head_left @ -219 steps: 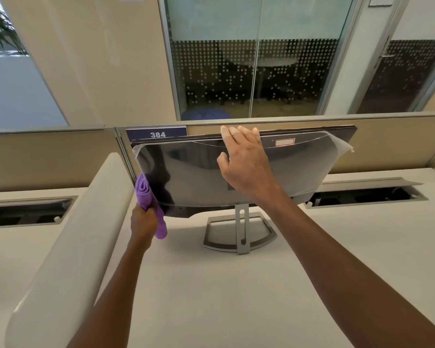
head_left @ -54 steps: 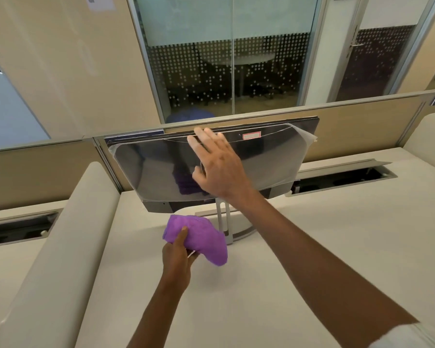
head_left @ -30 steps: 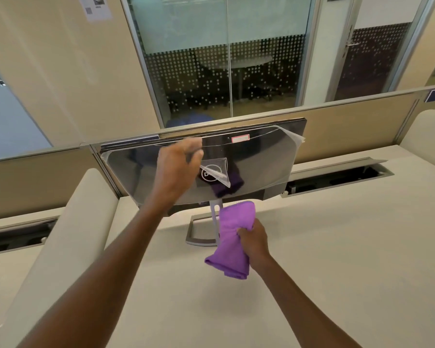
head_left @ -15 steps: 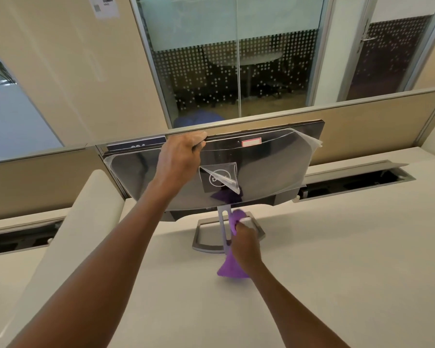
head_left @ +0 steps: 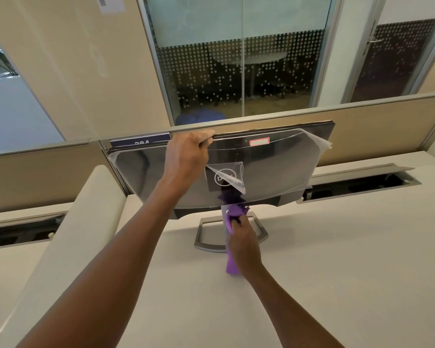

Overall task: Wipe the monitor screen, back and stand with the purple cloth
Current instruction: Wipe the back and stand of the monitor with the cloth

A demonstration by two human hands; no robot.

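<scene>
Two hands at work on one monitor (head_left: 266, 169), its glossy back turned toward the viewer, loose protective film peeling at the logo and the right corner.
- Left hand (head_left: 186, 159): clamped over the monitor's top edge, fingers hooked across the rim, bracing it.
- Right hand (head_left: 241, 243): clenched around the purple cloth (head_left: 232, 217), pressing it against the upright post of the stand (head_left: 206, 243), just under the monitor's lower edge; a tail of cloth hangs below the wrist toward the desk (head_left: 337, 272).
- Step in hand, by judgement: wiping the stand post.
- Next move likely calls for running the cloth down the post and around the open rectangular base frame, keeping the top braced so the monitor does not rock or tip.
</scene>
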